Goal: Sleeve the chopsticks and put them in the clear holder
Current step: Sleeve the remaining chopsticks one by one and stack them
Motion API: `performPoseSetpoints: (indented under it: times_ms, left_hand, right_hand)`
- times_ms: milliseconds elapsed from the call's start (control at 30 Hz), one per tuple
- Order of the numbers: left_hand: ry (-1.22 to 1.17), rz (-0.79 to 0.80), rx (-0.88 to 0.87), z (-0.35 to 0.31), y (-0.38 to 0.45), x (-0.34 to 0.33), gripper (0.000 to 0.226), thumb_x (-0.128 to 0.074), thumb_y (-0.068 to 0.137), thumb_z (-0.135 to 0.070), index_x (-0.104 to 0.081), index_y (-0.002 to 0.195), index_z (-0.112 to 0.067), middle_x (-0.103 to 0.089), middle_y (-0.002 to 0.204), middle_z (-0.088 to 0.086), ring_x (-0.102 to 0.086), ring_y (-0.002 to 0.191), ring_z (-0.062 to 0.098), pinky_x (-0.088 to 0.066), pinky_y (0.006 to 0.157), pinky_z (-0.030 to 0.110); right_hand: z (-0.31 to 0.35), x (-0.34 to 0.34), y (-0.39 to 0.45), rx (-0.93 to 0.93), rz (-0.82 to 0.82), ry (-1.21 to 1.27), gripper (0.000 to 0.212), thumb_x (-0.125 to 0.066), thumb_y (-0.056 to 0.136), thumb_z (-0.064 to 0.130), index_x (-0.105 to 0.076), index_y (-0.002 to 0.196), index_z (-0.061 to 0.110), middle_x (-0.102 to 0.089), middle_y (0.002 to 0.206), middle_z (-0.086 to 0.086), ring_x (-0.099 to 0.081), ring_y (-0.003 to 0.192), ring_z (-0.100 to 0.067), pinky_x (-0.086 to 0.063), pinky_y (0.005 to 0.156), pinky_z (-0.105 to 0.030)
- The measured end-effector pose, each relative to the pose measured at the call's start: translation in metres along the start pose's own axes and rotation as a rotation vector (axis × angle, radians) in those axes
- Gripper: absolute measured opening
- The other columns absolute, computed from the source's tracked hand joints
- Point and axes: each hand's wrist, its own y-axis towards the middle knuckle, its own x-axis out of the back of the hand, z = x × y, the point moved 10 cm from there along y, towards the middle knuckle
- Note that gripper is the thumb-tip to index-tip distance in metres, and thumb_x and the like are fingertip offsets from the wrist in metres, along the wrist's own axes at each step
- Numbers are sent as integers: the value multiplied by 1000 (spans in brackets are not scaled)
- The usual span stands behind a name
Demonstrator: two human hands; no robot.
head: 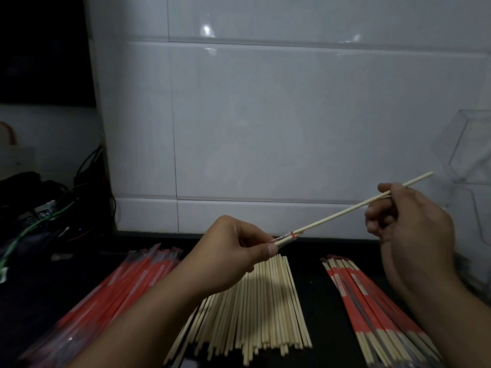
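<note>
Left hand: the left hand (233,251) is curled tight and pinches the low end of a chopstick pair (342,211) with its thumb and fingers. A see-through sleeve (285,236) with a red band sits at that low end, just past the thumb.
Right hand: the right hand (409,216) is at 3 o'clock from the left hand. Its fingers are curled around the pair near the top end.
Chopstick pair: it slants up from the left hand toward 2 o'clock. Its tip pokes out past the right hand. It is in the air, above the desk (318,277).
Bare chopsticks: a big pile of plain chopsticks (255,309) lies on the dark desk, under the left hand, at 6 o'clock from it.
Empty sleeves: a pile of red sleeves (119,288) lies at 8 o'clock from the left hand.
Done chopsticks: a pile of chopsticks in red sleeves (372,301) lies under the right arm, at 6 o'clock from the right hand.
Clear holder: the clear holder (473,160) stands by the white tile wall (265,128), at 1 o'clock from the right hand.
Wires: dark wires (53,205) sit at 9 o'clock, far from the hands.
</note>
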Motion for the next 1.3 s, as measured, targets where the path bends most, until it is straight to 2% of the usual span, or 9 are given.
performPoseSetpoints:
  times_ms: [200, 400, 767, 900, 1000, 1100, 1167, 1233, 1300]
  left_hand:
    - [-29, -11, 18, 0, 0, 1, 5, -77, 84, -26, -81, 83, -28, -74, 77, 3, -59, 61, 6, -50, 59, 22]
    - [-18, -1, 46, 3, -1, 1, 5, -75, 85, -29, -80, 84, -29, -75, 80, -2, -62, 62, 5, -53, 63, 24]
    - [-45, 44, 45, 3, -1, -4, 5, -75, 86, -26, -80, 86, -27, -74, 77, -6, -61, 61, 3, -50, 61, 17]
    - [-48, 37, 31, 1, 0, -4, 8, -72, 88, -25, -80, 88, -23, -74, 77, -3, -61, 60, 4, -46, 56, 13]
    - [-50, 33, 30, 0, 0, -5, 10, -70, 89, -28, -78, 89, -22, -73, 75, -5, -60, 59, 3, -43, 52, 11]
    - [-34, 17, 41, 2, 0, -3, 13, -68, 90, -32, -78, 91, -24, -73, 76, -7, -60, 58, 1, -43, 55, 14]
    - [-35, -2, 53, 5, 1, 0, 13, -68, 91, -32, -78, 91, -23, -74, 76, -6, -59, 58, 1, -43, 57, 16]
    - [-35, -16, 59, 6, 1, 2, 14, -68, 91, -31, -78, 90, -22, -74, 77, -4, -59, 58, 2, -43, 57, 17]
    - [-32, -19, 60, 6, 1, 2, 15, -67, 92, -31, -78, 90, -21, -74, 78, -4, -60, 58, 2, -44, 58, 18]
  right_hand:
    - [3, -2, -2, 9, 13, -21, 26, -45, 103, 19, -63, 85, 16, -60, 54, -2, -51, 47, -12, -41, 46, -22]
    - [4, 7, 0, 7, -52, 59, 25, -45, 102, 18, -63, 84, 16, -58, 52, -1, -51, 47, -13, -41, 45, -21]
    - [-1, -5, -6, -24, 29, -8, 27, -44, 103, 18, -63, 84, 16, -59, 53, -2, -51, 47, -12, -41, 46, -23]
    - [-10, -13, -8, -98, 99, -8, 25, -47, 102, 18, -67, 87, 13, -60, 57, -2, -53, 52, -11, -42, 52, -27]
    - [-26, -31, -18, -200, 269, -132, 24, -51, 99, 18, -73, 91, 11, -60, 63, -7, -51, 51, -14, -38, 55, -32]
    - [-37, -54, -37, -252, 498, -288, 19, -55, 96, 16, -73, 103, 12, -63, 67, -8, -51, 51, -16, -37, 54, -34]
    - [-35, -54, -36, -221, 470, -337, 27, -58, 94, 11, -62, 120, 17, -66, 66, -7, -53, 52, -16, -41, 54, -33]
    - [-27, -43, -28, -136, 353, -390, 52, -56, 93, 4, -44, 138, 27, -68, 71, -10, -56, 53, -17, -46, 55, -32]
    - [-20, -39, -24, -77, 326, -400, 61, -53, 93, -1, -40, 145, 29, -68, 75, -12, -57, 55, -19, -48, 57, -33]
